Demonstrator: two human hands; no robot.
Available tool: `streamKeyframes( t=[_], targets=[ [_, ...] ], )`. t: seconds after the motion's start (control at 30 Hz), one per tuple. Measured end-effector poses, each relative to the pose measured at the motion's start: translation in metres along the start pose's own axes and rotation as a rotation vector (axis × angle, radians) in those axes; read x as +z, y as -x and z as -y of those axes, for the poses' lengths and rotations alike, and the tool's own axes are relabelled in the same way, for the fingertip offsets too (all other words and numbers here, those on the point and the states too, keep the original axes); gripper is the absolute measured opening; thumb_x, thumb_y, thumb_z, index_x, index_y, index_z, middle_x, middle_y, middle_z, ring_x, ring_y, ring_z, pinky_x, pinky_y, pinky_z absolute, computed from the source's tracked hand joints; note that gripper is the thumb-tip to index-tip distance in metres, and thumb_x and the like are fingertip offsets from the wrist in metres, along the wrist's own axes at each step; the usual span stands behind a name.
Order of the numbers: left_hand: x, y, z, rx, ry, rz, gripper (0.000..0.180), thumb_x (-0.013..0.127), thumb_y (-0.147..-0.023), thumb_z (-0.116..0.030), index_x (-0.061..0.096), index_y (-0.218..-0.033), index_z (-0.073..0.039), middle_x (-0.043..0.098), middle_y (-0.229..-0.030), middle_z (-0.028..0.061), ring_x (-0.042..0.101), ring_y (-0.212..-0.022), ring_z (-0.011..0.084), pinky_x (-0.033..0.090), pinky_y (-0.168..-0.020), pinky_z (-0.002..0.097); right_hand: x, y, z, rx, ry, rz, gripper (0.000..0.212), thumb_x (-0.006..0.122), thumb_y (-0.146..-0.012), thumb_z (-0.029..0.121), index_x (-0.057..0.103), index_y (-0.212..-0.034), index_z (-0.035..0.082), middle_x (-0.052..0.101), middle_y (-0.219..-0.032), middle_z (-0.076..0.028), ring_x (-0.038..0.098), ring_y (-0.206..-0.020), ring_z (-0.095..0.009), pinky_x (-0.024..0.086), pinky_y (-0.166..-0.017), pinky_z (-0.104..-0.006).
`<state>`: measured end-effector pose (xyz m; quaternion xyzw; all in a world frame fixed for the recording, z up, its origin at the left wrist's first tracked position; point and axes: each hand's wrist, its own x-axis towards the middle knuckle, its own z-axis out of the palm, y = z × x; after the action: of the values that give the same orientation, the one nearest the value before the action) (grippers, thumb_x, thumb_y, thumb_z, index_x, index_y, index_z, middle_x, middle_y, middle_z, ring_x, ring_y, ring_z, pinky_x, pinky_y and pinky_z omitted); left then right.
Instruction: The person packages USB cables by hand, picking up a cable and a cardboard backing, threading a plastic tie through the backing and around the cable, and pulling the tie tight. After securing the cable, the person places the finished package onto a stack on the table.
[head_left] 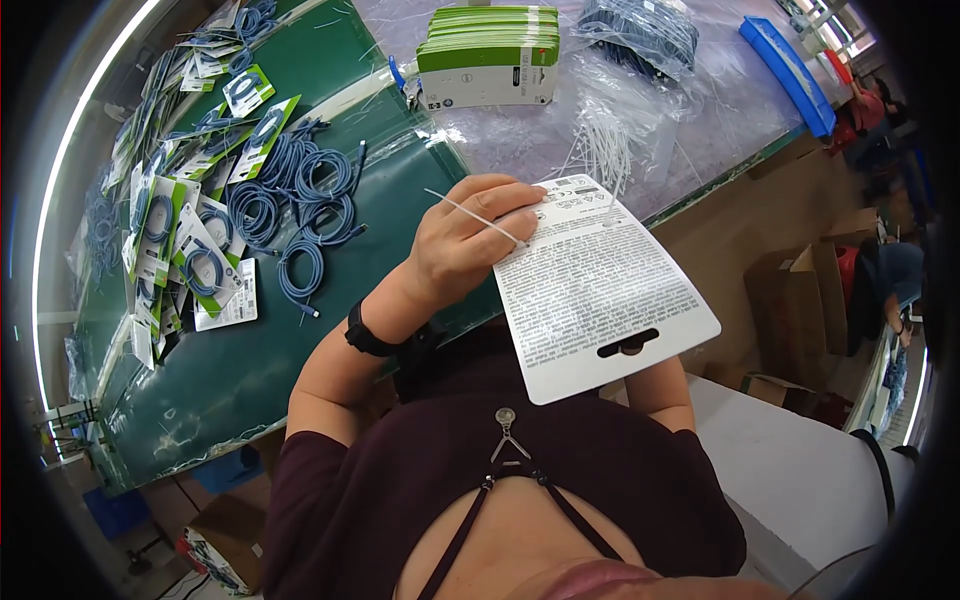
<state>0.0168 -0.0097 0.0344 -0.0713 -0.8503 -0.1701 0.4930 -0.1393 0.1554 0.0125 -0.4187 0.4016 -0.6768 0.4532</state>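
From here I'm seeing the white card (pixel 610 300) hiding the right hand, so I can't tell its grip. A clear bag (pixel 630 22) is holding blue cables (pixel 655 48). The left hand (pixel 468 235) is gripping the card's far left edge, a thin tie (pixel 466 212) crossing its fingers.

Smooth paper card (pixel 610 300), glossy tabletop (pixel 240 390)

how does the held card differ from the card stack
The card is single; the stack holds many. The card shows white with dark print; the stack also shows green. The left hand holds the card; the stack rests on the tabletop. Both have printed white faces.
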Motion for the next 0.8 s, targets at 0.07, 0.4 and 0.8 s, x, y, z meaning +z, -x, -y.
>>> streamKeyframes(
  t=[0.07,0.4,0.8],
  targets=[
    [-0.001,0.000,0.000,-0.020,0.003,-0.004,0.038,0.074,-0.073,-0.009,0.051,-0.102,-0.003,0.066,-0.100,0.0217,0.066,-0.087,0.0348,0.054,-0.075,0.0394,-0.002,-0.004,-0.001,-0.003,0.016,0.048,0.050,0.059,-0.092,0.021,0.043,-0.133,-0.001,0.055,-0.126,-0.018,0.058,-0.112,-0.026,0.051,-0.090,-0.0344],
    [0.024,0.018,-0.007,-0.827,0.502,-0.376,0.028,0.064,-0.082,0.009,0.054,-0.107,0.000,0.067,-0.097,0.0091,0.061,-0.083,0.0106,0.049,-0.069,0.0233,0.032,-0.039,0.005,-0.655,0.907,-0.254,0.022,0.066,-0.080,-0.006,0.062,-0.101,-0.001,0.066,-0.085,-0.009,0.063,-0.073,-0.017,0.051,-0.067,-0.0278],
    [0.031,0.020,-0.003,-0.724,0.294,-0.364,0.034,0.066,-0.082,0.007,0.054,-0.114,0.001,0.068,-0.094,0.0102,0.061,-0.079,0.0097,0.048,-0.068,0.0226,0.047,-0.056,0.011,-0.612,1.198,-0.292,0.016,0.068,-0.073,-0.008,0.065,-0.086,0.002,0.057,-0.070,-0.007,0.057,-0.056,-0.017,0.046,-0.053,-0.0284]
  ],
)
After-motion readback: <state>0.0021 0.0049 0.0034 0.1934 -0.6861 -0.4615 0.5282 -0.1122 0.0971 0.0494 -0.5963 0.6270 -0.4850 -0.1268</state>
